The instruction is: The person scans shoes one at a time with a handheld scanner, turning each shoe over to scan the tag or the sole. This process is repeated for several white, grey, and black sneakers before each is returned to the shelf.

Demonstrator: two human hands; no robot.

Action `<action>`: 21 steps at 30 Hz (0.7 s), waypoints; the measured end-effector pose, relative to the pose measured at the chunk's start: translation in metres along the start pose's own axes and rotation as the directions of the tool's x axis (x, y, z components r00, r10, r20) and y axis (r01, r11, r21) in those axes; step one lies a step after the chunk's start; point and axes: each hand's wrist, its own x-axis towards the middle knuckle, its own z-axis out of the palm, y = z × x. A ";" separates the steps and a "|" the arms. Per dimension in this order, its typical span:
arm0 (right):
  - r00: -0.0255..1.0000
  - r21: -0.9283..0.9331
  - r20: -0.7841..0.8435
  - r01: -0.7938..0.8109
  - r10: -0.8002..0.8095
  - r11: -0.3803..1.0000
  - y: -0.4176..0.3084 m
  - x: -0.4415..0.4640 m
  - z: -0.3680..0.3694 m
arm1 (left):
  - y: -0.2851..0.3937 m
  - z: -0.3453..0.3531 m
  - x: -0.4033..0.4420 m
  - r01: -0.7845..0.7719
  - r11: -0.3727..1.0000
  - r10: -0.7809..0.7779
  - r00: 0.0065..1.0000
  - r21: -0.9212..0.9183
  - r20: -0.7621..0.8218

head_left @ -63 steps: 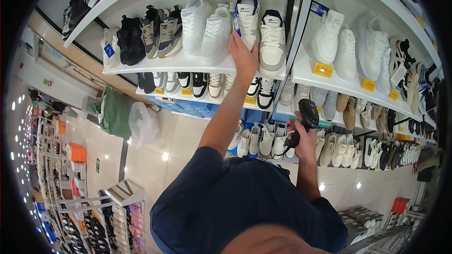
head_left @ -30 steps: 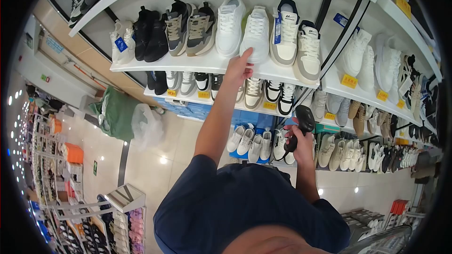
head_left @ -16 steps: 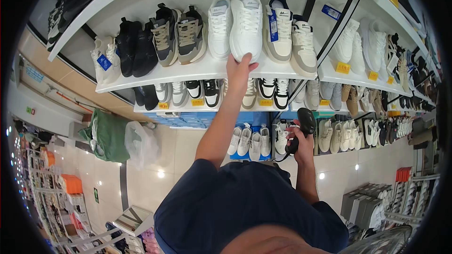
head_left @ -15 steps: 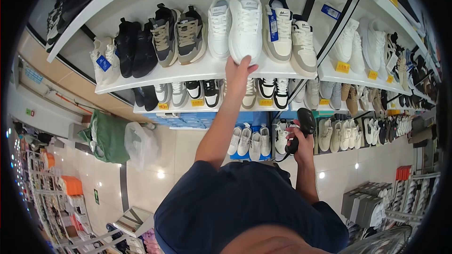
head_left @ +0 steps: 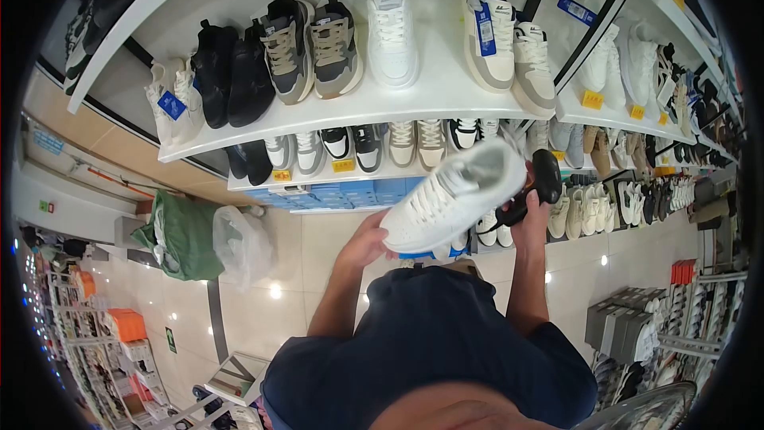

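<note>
My left hand (head_left: 365,240) grips a white sneaker (head_left: 438,205) by its toe, in front of my chest. The sneaker is tilted sideways, its heel pointing up to the right. In my right hand (head_left: 531,223) is a black handheld scanner (head_left: 546,178), its head upright close to the sneaker's heel. Whether that hand also touches the shoe is hard to tell. A single white sneaker (head_left: 392,40) stands on the top shelf (head_left: 442,99), between grey-and-black sneakers (head_left: 334,48) and beige-and-white sneakers (head_left: 489,40) with a blue tag (head_left: 485,30).
Lower shelves hold more sneakers (head_left: 416,143) with yellow price labels (head_left: 343,166). Blue shoeboxes (head_left: 358,194) sit below them. A green bag (head_left: 181,235) and a clear plastic bag (head_left: 241,243) lie on the left. Grey boxes (head_left: 621,330) are stacked at the lower right.
The left hand has lifted the front white sneaker off the top shelf and brought it down toward the chest, turning it sideways. The scanner has shifted slightly right and up.
</note>
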 end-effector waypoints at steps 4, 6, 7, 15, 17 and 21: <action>0.998 0.084 0.061 -0.007 0.002 0.996 0.010 -0.001 -0.003 | 0.001 -0.001 -0.008 0.056 0.998 -0.055 0.995 -0.008 0.082; 0.996 0.168 0.087 0.009 -0.024 0.986 0.021 -0.007 -0.013 | -0.004 -0.013 -0.005 0.105 0.988 -0.106 0.994 -0.116 -0.001; 0.996 0.166 0.086 0.008 -0.022 0.986 0.025 -0.010 -0.018 | -0.004 -0.016 -0.003 0.106 0.987 -0.107 0.994 -0.118 -0.002; 0.977 0.157 -0.153 -0.127 0.151 0.979 0.012 -0.023 0.022 | -0.004 -0.027 0.012 -0.124 0.991 0.126 0.991 -0.046 0.046; 0.974 0.186 -0.191 -0.084 0.119 0.979 0.007 -0.026 0.031 | -0.007 -0.029 0.012 -0.143 0.990 0.143 0.990 0.004 0.007; 0.959 0.231 -0.238 -0.096 0.152 0.968 0.004 -0.027 0.036 | -0.010 -0.027 0.015 -0.075 0.997 0.075 0.993 0.007 -0.089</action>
